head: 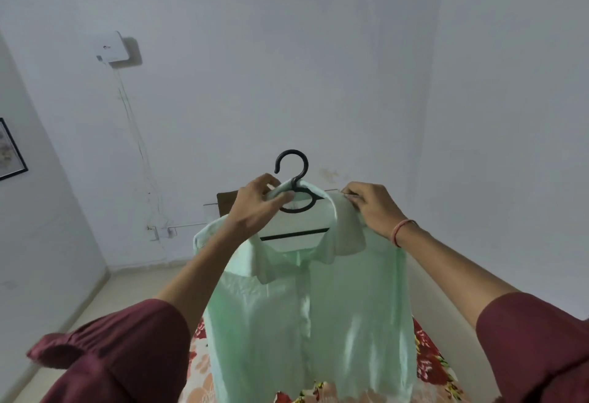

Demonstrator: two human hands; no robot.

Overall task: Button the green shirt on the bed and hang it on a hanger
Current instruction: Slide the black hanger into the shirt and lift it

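Note:
The pale green shirt (306, 323) hangs in the air in front of me, its front placket closed down the middle. A black hanger (294, 179) sits inside the neck; its hook sticks up above the collar and its crossbar shows through the neck opening. My left hand (258, 201) pinches the collar at the base of the hook. My right hand (371, 208) grips the collar and shoulder on the right side. The shirt's lower hem drops out of view.
Below the shirt lies the bed with a red floral sheet (430, 361). A white wall (287, 67) stands close ahead, with a white box (110, 47) and hanging wires at upper left. A framed picture (9, 150) is on the left wall.

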